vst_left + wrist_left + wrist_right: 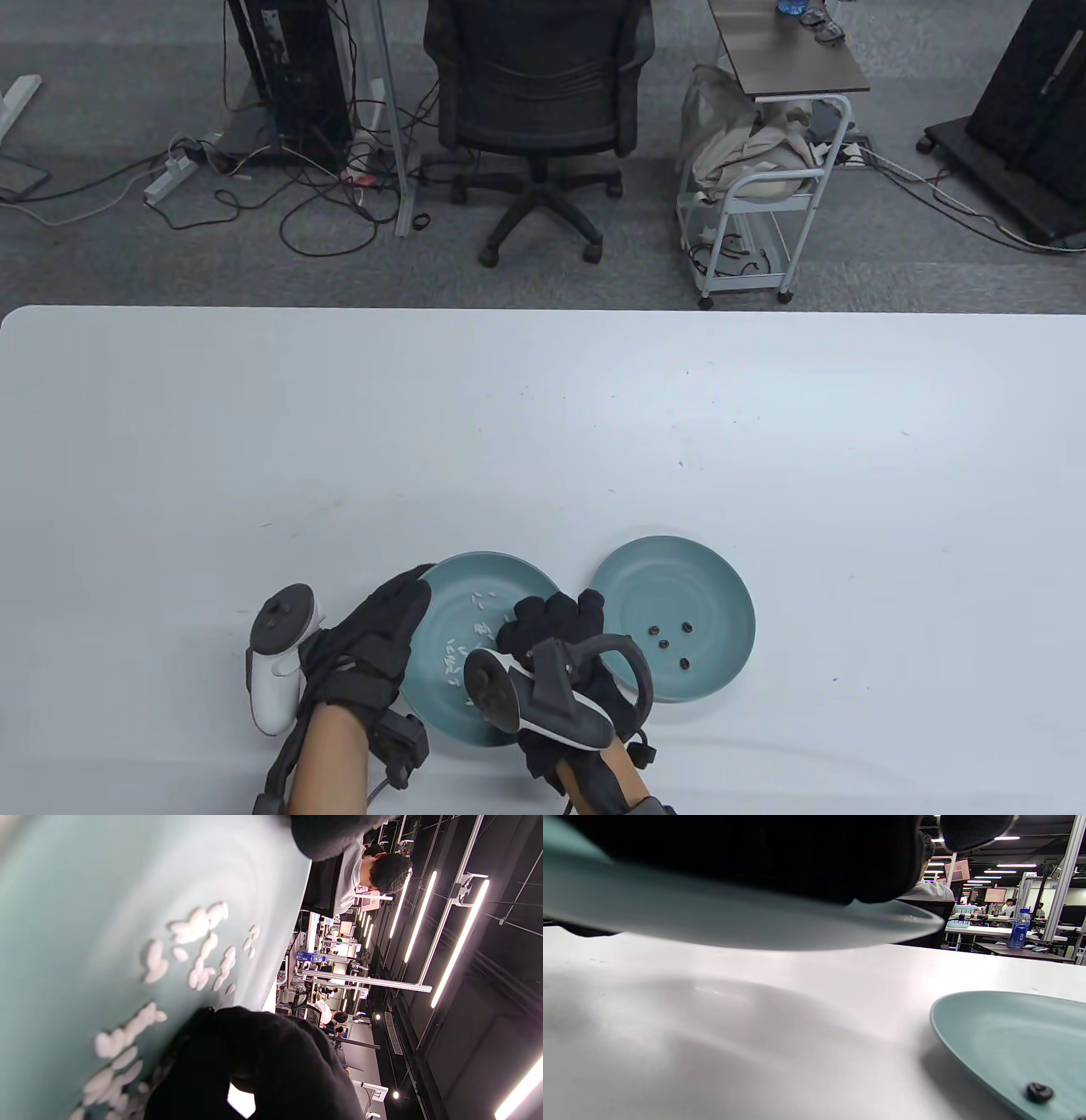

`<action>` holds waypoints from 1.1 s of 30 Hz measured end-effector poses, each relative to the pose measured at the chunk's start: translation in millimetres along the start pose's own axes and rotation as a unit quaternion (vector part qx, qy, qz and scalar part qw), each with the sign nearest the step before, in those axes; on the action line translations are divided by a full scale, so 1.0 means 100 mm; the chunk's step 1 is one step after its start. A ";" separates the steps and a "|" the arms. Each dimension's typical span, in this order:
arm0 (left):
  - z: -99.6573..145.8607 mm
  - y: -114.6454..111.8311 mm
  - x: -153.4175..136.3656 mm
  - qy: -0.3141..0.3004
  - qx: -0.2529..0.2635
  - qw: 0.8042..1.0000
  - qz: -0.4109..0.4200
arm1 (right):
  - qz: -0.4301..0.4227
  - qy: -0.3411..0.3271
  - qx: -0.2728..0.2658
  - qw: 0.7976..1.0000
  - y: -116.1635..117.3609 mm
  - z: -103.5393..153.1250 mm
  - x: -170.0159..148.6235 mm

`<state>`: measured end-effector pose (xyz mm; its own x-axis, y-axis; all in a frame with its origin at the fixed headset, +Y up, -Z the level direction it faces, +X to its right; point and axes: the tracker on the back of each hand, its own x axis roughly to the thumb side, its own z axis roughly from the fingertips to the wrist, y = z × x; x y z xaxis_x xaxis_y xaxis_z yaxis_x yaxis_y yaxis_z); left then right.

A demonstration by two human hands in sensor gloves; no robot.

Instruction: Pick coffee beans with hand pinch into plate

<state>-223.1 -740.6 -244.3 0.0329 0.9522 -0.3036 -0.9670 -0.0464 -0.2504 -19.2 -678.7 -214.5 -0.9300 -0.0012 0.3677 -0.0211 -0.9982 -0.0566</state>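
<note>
The left hand [373, 645] rests flat-fingered on the rim of the left plate [509, 577]. The right hand [556, 632] is curled over that plate; whether anything is pinched cannot be told. Four coffee beans [670, 643] lie in the right plate [713, 594], just right of this hand. Judged mid-pick; another careful pinch is called for.

Table view: high, steeply downward, facing across the table [543, 441] toward the chair [536, 93] beyond its far edge. Left wrist view: rolled sideways, very close over the left plate [85, 899], office beyond the plate rim. Right wrist view: near table level, under the left plate's raised rim [755, 925], facing the right plate [1009, 1031]; all three share the left plate.
</note>
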 end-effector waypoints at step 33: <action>0.01 -0.02 0.01 -0.009 0.015 1.000 -0.005 | -0.295 0.110 -0.089 0.945 -0.16 0.15 -0.98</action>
<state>-221.6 -739.0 -243.8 0.0376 0.9577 -0.2854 -0.9740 -0.0288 -0.2248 78.2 -663.4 -235.6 -0.7900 0.5849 0.1838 -0.6034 -0.7948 -0.0643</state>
